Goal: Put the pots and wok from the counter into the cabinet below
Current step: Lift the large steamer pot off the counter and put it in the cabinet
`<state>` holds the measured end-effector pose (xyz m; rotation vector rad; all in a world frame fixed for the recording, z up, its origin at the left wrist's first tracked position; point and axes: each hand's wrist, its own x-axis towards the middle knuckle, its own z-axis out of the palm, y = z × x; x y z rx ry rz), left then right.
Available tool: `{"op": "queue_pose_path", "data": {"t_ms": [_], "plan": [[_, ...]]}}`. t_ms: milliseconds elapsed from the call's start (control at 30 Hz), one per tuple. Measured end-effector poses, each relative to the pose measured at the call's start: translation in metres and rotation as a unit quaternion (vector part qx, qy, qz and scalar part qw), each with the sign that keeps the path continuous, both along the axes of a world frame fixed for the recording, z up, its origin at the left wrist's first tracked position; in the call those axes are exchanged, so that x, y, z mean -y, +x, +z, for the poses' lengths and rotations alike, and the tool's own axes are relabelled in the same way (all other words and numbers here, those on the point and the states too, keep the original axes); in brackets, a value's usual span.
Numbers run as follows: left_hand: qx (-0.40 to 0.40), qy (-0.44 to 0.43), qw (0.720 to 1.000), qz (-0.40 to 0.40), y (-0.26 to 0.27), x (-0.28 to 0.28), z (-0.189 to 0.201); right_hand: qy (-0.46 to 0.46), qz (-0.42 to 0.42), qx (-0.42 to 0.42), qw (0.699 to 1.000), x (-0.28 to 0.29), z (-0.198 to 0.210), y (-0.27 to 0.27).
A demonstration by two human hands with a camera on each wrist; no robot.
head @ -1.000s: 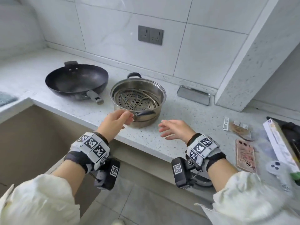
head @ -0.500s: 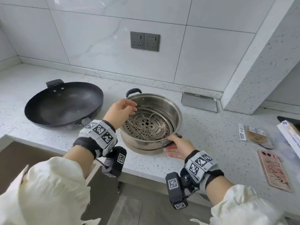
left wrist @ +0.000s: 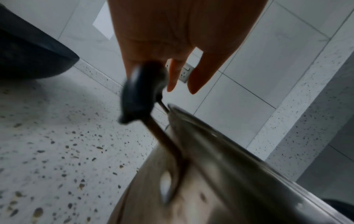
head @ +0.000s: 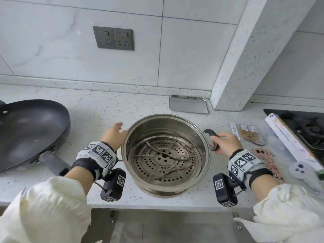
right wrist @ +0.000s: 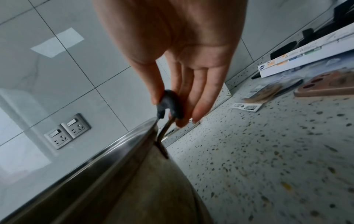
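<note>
Steel pot point(head: 166, 155) sits on the counter point(head: 108, 111) between both hands. Right hand point(head: 225, 146) pinches its dark side handle point(right wrist: 169, 104); left hand point(head: 114, 137), fingers extended, meets the opposite handle point(left wrist: 139, 91), seemingly for a balanced two-handed lift.

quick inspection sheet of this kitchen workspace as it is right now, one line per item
Surface: speckled white counter, no spills seen.
Job's things: steel pot at the counter's front, perforated steamer plate inside; dark wok to its left on the counter.
Clutter: long white box, pink phone case, small packets, all right of the pot.
Grippers: left hand at the pot's left handle, grip unclear; right hand pinching the right handle.
Cables: nothing seen.
Surroundings: tiled wall, double socket, hob far right, cabinet below barely shows.
</note>
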<state>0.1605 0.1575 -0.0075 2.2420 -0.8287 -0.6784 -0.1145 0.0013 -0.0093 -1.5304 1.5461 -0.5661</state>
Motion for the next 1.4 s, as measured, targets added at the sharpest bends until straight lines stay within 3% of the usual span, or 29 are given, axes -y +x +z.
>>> {"op": "queue_pose_path", "data": {"t_ms": [233,433,667,1133,1400], "plan": [[-0.025,-0.006,1.000,0.013,-0.003,-0.009,-0.026,-0.055,0.016,-0.036,0.998,0.014,-0.009,0.004],[0.012,0.008,0.999,0.046,-0.012,-0.042,-0.024,-0.038,0.026,-0.026,0.999,0.014,-0.008,0.001],[-0.001,0.022,0.998,0.053,-0.041,-0.070,-0.012,-0.006,0.030,0.021,0.999,-0.002,-0.007,-0.024],[-0.031,-0.026,0.981,0.189,-0.207,-0.177,-0.018,0.032,0.129,0.054,0.990,-0.079,-0.011,-0.163],[-0.080,-0.002,0.965,0.251,-0.257,-0.247,-0.061,0.029,0.180,0.068,0.981,-0.136,-0.027,-0.204]]}}
